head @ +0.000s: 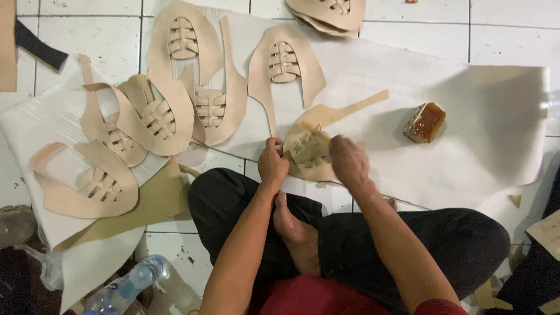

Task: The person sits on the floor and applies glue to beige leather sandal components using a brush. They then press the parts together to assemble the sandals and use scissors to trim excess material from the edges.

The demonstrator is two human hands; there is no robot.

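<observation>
Pinching near-left edge of tan woven leather piece (310, 150) with left hand (272, 164), fingers closed on it. Right hand (349, 160) blurred just right, over piece; grip cannot be told. Long strap running far-right toward amber glue tin (425, 122) on white sheet (490, 146).

Tan woven-strap leather cutouts (175, 111); cream-white cloth (484, 116); amber-brown tin of glue (425, 122); white floor tiles (513, 14); black trousers (408, 239).
</observation>
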